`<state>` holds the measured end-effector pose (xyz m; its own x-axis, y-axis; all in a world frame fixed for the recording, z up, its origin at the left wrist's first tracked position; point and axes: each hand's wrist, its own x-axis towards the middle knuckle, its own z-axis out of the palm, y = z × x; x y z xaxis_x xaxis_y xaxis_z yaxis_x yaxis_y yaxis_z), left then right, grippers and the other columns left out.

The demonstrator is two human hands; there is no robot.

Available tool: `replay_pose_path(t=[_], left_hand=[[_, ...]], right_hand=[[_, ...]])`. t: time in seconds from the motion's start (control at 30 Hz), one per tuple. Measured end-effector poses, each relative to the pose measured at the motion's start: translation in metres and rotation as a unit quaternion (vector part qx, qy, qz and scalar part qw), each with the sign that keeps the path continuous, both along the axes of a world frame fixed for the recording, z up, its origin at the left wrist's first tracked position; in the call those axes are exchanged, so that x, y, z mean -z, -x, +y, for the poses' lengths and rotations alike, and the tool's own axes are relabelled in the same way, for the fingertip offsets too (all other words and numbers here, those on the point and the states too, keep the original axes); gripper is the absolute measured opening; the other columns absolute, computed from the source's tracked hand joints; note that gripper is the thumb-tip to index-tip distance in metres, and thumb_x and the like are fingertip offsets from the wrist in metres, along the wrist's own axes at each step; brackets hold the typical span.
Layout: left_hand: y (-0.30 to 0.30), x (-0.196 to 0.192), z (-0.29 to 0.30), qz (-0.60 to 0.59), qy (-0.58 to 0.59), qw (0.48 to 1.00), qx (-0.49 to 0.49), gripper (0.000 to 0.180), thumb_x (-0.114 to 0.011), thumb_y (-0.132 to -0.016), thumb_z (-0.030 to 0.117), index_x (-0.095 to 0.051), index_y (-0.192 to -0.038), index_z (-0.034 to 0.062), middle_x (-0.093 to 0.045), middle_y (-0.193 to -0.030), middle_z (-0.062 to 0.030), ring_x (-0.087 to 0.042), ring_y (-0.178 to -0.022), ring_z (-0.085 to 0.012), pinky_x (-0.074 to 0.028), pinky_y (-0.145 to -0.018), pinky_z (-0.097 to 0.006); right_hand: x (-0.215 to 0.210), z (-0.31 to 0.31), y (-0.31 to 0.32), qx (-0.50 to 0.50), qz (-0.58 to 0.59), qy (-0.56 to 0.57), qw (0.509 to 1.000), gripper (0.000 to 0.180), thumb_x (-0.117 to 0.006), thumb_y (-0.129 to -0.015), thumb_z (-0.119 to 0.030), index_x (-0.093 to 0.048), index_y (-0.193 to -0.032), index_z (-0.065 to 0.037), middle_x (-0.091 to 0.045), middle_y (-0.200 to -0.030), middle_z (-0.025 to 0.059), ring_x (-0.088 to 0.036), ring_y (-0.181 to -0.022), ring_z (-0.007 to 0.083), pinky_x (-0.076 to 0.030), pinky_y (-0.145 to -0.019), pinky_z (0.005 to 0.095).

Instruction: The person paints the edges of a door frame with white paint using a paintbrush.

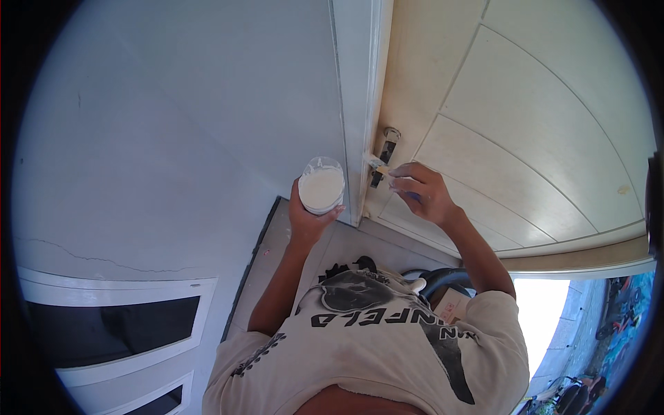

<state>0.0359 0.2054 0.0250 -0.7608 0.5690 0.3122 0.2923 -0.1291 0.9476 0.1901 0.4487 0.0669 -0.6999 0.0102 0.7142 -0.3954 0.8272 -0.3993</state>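
A clear plastic tub of white paint (322,188) rests in my left hand (308,223), whose fingers wrap round its side. My right hand (425,191) pinches a small paintbrush (379,164). White coats the bristles, which point left at the edge of the white door frame (362,104); whether they touch it I cannot tell. Just behind the brush, the cream panelled door (519,131) carries a dark and silver handle (389,144), partly covered by the brush. Pale smears mark the fingers of my right hand.
To the left runs a pale wall (180,124) with a thin crack above a white-framed dark window (117,328). Tiled floor (277,242) lies below my hands. A cardboard box (453,304) and a dark curved object (443,278) sit near my right side.
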Motion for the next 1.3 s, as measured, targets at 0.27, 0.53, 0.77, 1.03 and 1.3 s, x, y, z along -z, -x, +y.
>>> replay_pose_path(t=[0.27,0.53,0.77,1.03,1.3], left_hand=[[-0.004,-0.001,-0.001,-0.01,0.008,1.0,-0.019,0.074,-0.09,-0.065,0.001,-0.05,-0.128,0.0013,-0.063,-0.118,-0.011,-0.063,-0.111,-0.0197,-0.051,-0.098,-0.034],[-0.006,0.002,0.005,-0.009,-0.008,0.999,-0.031,0.071,-0.09,-0.067,0.003,-0.051,-0.126,0.0008,-0.064,-0.117,-0.0106,-0.064,-0.109,-0.0189,-0.052,-0.095,-0.033],[-0.008,0.002,0.009,0.011,-0.012,0.999,-0.047,0.071,-0.09,-0.067,0.002,-0.05,-0.127,0.0005,-0.064,-0.117,-0.0106,-0.064,-0.109,-0.019,-0.053,-0.094,-0.033],[-0.011,0.001,0.012,-0.011,-0.016,0.999,-0.037,0.071,-0.089,-0.067,0.0,-0.05,-0.126,0.0001,-0.064,-0.117,-0.0112,-0.065,-0.108,-0.0193,-0.054,-0.094,-0.034],[-0.015,-0.003,0.011,-0.015,-0.025,0.999,-0.039,0.068,-0.087,-0.068,-0.002,-0.05,-0.125,-0.0011,-0.065,-0.116,-0.012,-0.066,-0.107,-0.0194,-0.055,-0.093,-0.033]], right_hand=[[-0.098,0.005,0.019,0.04,0.222,-0.073,0.972,0.026,-0.084,-0.07,0.0,-0.066,-0.088,-0.004,-0.072,-0.1,0.0151,-0.072,-0.088,0.0335,-0.061,-0.071,0.0371],[0.006,-0.01,0.005,0.018,0.103,-0.033,0.994,0.026,-0.081,-0.071,0.004,-0.066,-0.09,-0.005,-0.071,-0.098,0.0143,-0.072,-0.086,0.0328,-0.061,-0.071,0.0357],[-0.063,0.001,0.02,0.053,0.108,0.096,0.988,0.026,-0.076,-0.082,0.003,-0.065,-0.105,-0.002,-0.072,-0.091,0.0164,-0.072,-0.076,0.0282,-0.058,-0.067,0.0314],[-0.048,-0.012,0.026,0.084,0.274,0.057,0.956,0.019,-0.075,-0.083,0.004,-0.064,-0.099,0.001,-0.072,-0.092,0.0205,-0.073,-0.081,0.0324,-0.059,-0.071,0.0352],[-0.021,-0.024,0.013,0.121,0.087,0.18,0.972,0.016,-0.073,-0.081,0.009,-0.064,-0.093,0.003,-0.071,-0.09,0.019,-0.072,-0.075,0.0284,-0.058,-0.069,0.0312]])
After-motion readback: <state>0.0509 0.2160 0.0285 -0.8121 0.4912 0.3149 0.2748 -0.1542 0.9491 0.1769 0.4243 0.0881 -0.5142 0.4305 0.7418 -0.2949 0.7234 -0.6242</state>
